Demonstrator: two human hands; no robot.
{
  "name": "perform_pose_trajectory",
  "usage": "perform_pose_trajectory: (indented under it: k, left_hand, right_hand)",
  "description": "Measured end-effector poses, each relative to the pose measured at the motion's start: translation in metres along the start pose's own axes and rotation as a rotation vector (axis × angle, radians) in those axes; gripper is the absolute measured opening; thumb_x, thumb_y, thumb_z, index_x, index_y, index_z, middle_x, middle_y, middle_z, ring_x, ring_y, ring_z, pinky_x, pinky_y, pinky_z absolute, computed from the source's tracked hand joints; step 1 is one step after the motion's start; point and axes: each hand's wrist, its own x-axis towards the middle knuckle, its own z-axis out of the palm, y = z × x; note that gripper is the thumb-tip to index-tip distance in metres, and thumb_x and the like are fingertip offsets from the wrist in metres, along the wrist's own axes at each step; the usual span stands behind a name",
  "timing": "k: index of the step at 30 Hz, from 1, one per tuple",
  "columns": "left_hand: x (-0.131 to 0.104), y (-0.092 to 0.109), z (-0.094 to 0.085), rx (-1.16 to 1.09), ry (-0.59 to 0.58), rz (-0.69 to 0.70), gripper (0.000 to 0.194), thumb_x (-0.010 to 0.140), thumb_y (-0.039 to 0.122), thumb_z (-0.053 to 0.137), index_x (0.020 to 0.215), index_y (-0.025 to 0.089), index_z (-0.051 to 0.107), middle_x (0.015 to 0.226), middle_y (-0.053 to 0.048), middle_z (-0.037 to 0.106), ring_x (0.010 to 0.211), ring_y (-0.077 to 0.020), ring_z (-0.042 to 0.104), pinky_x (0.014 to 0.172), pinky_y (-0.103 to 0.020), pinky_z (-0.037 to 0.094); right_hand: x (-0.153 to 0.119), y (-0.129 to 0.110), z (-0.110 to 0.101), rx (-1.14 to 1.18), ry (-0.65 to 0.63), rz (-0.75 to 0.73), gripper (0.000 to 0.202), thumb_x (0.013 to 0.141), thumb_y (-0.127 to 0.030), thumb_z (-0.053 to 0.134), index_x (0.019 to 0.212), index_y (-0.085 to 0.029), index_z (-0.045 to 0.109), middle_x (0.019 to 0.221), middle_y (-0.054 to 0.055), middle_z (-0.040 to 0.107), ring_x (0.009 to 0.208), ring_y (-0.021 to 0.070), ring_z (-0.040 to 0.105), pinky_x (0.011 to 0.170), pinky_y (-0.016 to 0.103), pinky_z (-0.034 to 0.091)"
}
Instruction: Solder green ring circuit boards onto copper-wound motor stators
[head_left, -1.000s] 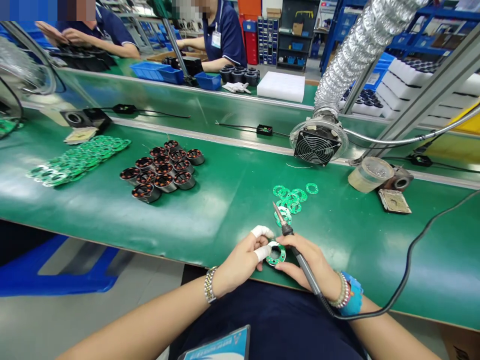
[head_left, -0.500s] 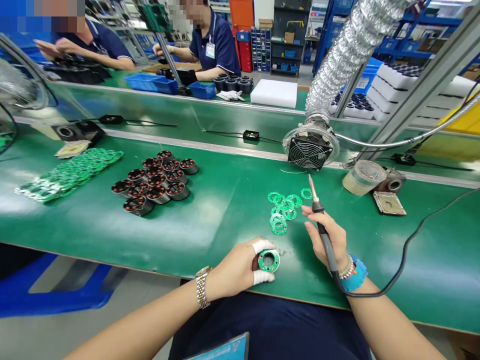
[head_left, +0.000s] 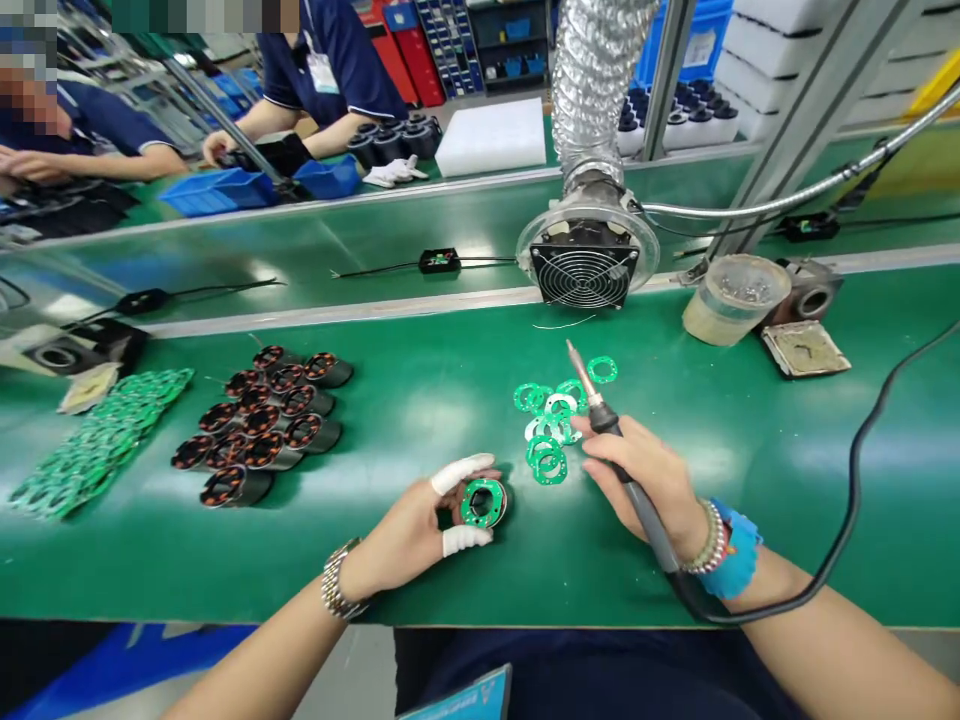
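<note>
A green-topped bench [head_left: 420, 400] runs the width of the scene, its front edge against the person's body. Past its far edge, one co-worker [head_left: 341, 75] in a dark shirt sits with both arms out over another work surface, a second [head_left: 105, 125] farther left. A silver foil duct [head_left: 600, 90] drops toward the middle of the far edge, ending in a black fan [head_left: 585, 275] with a wire grille. Copper-wound stators [head_left: 262, 425] stand grouped on the left half of the bench; farther left, near the far corner, lies a stack of green circuit boards [head_left: 105, 440].

Near the front edge, about midway along, the left hand [head_left: 397, 540] curves thumb and forefinger, both in white finger cots [head_left: 465, 470], around a ring-shaped circuit board [head_left: 498, 498], pinching it at the sides; a dark rim shows beneath the ring. The right hand [head_left: 652, 470] closes around a soldering iron [head_left: 645, 510], tip toward the far edge, thumb and forefinger slightly apart under the handle. A cloudy plastic tub [head_left: 712, 318] stands by the far edge at right, just beside a small sponge tray [head_left: 806, 348]. Loose green rings [head_left: 556, 425] lie overlapping between the hands, farther from the front edge.
</note>
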Motion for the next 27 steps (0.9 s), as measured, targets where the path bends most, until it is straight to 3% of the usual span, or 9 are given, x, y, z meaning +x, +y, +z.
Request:
perform_pose_trajectory:
  k: [8,11,13,16,20,27]
  left_hand:
    - [0.003,0.003,-0.010,-0.030,-0.090,-0.001,0.047,0.075,0.029,0.066,0.119,0.024,0.050,0.123,-0.007,0.056,0.111,-0.0254,0.054,0.092,-0.038,0.048]
    - [0.002,0.006,-0.010,0.038,-0.072,0.024,0.058,0.074,0.031,0.067,0.126,0.025,0.043,0.125,-0.008,0.055,0.113,-0.0253,0.053,0.094,-0.039,0.046]
    - [0.002,0.009,-0.006,0.123,-0.022,0.009,0.064,0.071,0.033,0.070,0.127,0.025,0.040,0.123,-0.009,0.056,0.111,-0.0261,0.054,0.094,-0.040,0.046]
    - [0.004,0.014,0.004,0.191,0.044,0.007,0.054,0.071,0.033,0.070,0.119,0.023,0.047,0.117,-0.009,0.060,0.106,-0.0255,0.058,0.092,-0.040,0.047]
    - [0.006,0.020,0.022,0.096,0.055,0.145,0.048,0.072,0.029,0.070,0.115,0.023,0.050,0.118,-0.008,0.059,0.106,-0.0225,0.058,0.092,-0.036,0.047]
    - [0.001,0.027,0.037,0.049,0.113,0.253,0.052,0.069,0.024,0.072,0.116,0.026,0.049,0.114,-0.006,0.061,0.104,-0.0193,0.058,0.091,-0.032,0.047]
  right_hand:
    - [-0.012,-0.002,0.001,0.042,-0.104,0.008,0.022,0.083,-0.006,0.050,0.101,-0.018,0.053,0.088,0.006,0.064,0.078,0.0150,0.059,0.068,0.030,0.050]
    - [-0.018,-0.001,0.001,0.037,-0.140,0.023,0.023,0.085,-0.009,0.048,0.106,-0.018,0.051,0.082,0.005,0.064,0.072,0.0143,0.058,0.064,0.029,0.049]
    - [-0.022,0.000,0.002,0.030,-0.174,0.040,0.025,0.086,-0.009,0.045,0.109,-0.018,0.049,0.082,0.005,0.064,0.069,0.0136,0.057,0.063,0.028,0.049]
    - [-0.022,-0.003,0.005,0.073,-0.223,0.113,0.027,0.086,-0.008,0.045,0.110,-0.019,0.048,0.092,0.006,0.063,0.078,0.0141,0.060,0.069,0.028,0.051]
    - [-0.017,-0.012,0.008,0.255,-0.334,0.258,0.032,0.079,-0.008,0.053,0.109,-0.017,0.046,0.111,0.009,0.059,0.099,0.0165,0.058,0.083,0.028,0.050]
    - [-0.017,-0.022,0.009,0.390,-0.345,0.310,0.037,0.073,-0.007,0.060,0.105,-0.018,0.046,0.112,0.009,0.058,0.084,0.0140,0.060,0.077,0.028,0.052]
